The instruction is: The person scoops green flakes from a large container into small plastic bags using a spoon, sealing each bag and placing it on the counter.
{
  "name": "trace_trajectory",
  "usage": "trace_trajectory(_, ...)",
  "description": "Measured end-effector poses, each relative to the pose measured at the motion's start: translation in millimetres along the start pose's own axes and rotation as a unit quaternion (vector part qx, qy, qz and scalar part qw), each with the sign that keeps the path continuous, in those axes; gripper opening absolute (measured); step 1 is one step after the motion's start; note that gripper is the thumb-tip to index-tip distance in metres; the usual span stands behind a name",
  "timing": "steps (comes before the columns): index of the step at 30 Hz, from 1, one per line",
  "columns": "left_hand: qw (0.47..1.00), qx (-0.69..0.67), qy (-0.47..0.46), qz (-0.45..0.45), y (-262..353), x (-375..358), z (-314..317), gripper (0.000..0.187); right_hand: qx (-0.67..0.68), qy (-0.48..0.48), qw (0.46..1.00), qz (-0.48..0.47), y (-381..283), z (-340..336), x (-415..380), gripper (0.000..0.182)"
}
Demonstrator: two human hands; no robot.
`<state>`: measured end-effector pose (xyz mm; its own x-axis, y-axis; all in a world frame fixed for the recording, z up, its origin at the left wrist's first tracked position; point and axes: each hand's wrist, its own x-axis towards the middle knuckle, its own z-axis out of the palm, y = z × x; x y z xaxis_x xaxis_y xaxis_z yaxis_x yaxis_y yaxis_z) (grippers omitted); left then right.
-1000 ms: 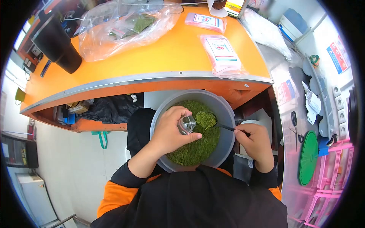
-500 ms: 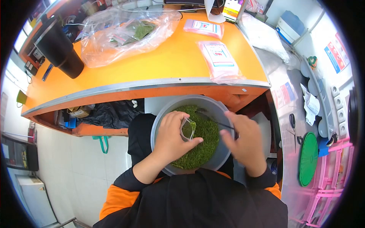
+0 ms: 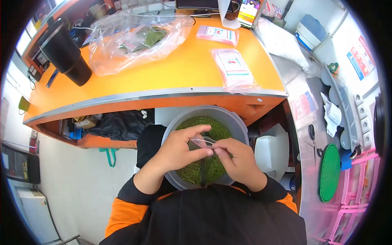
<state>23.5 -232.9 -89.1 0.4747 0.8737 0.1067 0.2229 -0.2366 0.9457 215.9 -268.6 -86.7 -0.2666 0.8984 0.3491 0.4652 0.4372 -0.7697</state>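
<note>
My left hand (image 3: 175, 149) is curled round a small clear plastic bag (image 3: 199, 141), thumb and fingers at its edge. My right hand (image 3: 239, 159) pinches the bag's right side near its opening. Both hands are above a round grey tub (image 3: 243, 124) of loose green shredded leaf (image 3: 190, 172). A dark, narrow handle (image 3: 203, 170) lies in the leaf below the hands; its far end is hidden. What is inside the bag is mostly covered by my fingers.
On the orange desk (image 3: 163, 67) are a large clear bag (image 3: 110, 57) of small green packets, two pink-and-white packs (image 3: 232, 65) and a black tumbler (image 3: 67, 55). The side counter at right holds scissors (image 3: 312, 134), a green round lid (image 3: 330, 173) and pink racks (image 3: 359, 179).
My right hand has let go of the dark-handled tool, which now lies in the tub. It has moved left to pinch the bag, which is turned flatter in my left hand.
</note>
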Motion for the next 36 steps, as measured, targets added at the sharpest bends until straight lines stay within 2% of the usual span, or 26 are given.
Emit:
trace_trajectory(2,0.998,-0.030,-0.054,-0.032,10,3,-9,0.030,0.067,0.035,0.997,0.032,-3,2,0,0.010)
trace_trajectory(3,1.000,0.000,-0.023,-0.013,16,3,-8,0.017,0.078,0.041,0.996,0.005,2,2,-1,0.009)
trace_trajectory(5,0.997,0.066,-0.039,0.031,15,3,-11,0.017,0.095,0.056,0.993,-0.049,19,1,-6,0.009)
trace_trajectory(8,0.990,0.118,-0.037,0.064,16,2,-9,0.019,0.204,0.056,0.977,0.000,17,-4,-7,0.009)
trace_trajectory(12,0.987,0.128,-0.032,0.095,9,1,-4,0.017,0.078,-0.014,0.996,-0.033,14,-13,1,0.012)
trace_trajectory(13,0.977,0.140,-0.056,0.149,11,5,-4,0.011,0.046,-0.040,0.997,-0.041,7,-16,5,0.012)
trace_trajectory(14,0.975,0.157,-0.073,0.136,12,6,-3,0.012,0.014,-0.066,0.997,-0.048,1,-18,8,0.013)
trace_trajectory(15,0.973,0.174,-0.089,0.123,13,6,-1,0.013,0.015,-0.093,0.995,-0.025,-4,-14,10,0.006)
trace_trajectory(17,0.967,0.200,-0.101,0.118,17,7,-2,0.012,0.040,-0.085,0.995,-0.039,-4,-14,13,0.006)
trace_trajectory(19,0.968,0.195,-0.069,0.145,23,5,-9,0.012,0.041,-0.077,0.996,-0.030,-8,-21,20,0.009)
trace_trajectory(20,0.967,0.192,-0.053,0.157,26,4,-13,0.012,-0.041,-0.005,0.995,-0.086,-2,-28,31,0.010)
trace_trajectory(22,0.975,0.180,0.003,0.131,33,4,-23,0.014,-0.198,0.140,0.951,-0.191,22,-40,56,0.011)
trace_trajectory(23,0.977,0.175,0.029,0.119,38,4,-29,0.014,-0.244,0.147,0.944,-0.169,33,-43,63,0.013)
trace_trajectory(25,0.976,0.118,0.155,0.098,47,9,-47,0.017,-0.333,0.166,0.920,-0.128,49,-49,77,0.016)
trace_trajectory(26,0.958,0.135,0.232,0.102,48,17,-61,0.019,-0.335,0.157,0.921,-0.123,52,-49,79,0.017)
trace_trajectory(27,0.936,0.091,0.338,0.030,64,26,-71,0.021,-0.338,0.147,0.922,-0.119,51,-49,81,0.019)
trace_trajectory(28,0.893,0.135,0.422,0.085,55,43,-93,0.024,-0.341,0.135,0.923,-0.117,50,-49,83,0.021)
trace_trajectory(29,0.875,0.151,0.457,0.040,73,51,-109,0.026,-0.350,0.135,0.920,-0.113,49,-49,85,0.023)
trace_trajectory(32,0.866,0.129,0.469,0.116,37,80,-164,0.033,-0.378,0.138,0.908,-0.115,52,-45,86,0.024)
trace_trajectory(35,0.848,0.215,0.448,0.186,13,80,-159,0.047,-0.398,0.152,0.896,-0.122,60,-44,87,0.019)
trace_trajectory(36,0.867,0.228,0.419,0.145,16,71,-145,0.051,-0.395,0.153,0.898,-0.116,60,-44,87,0.017)
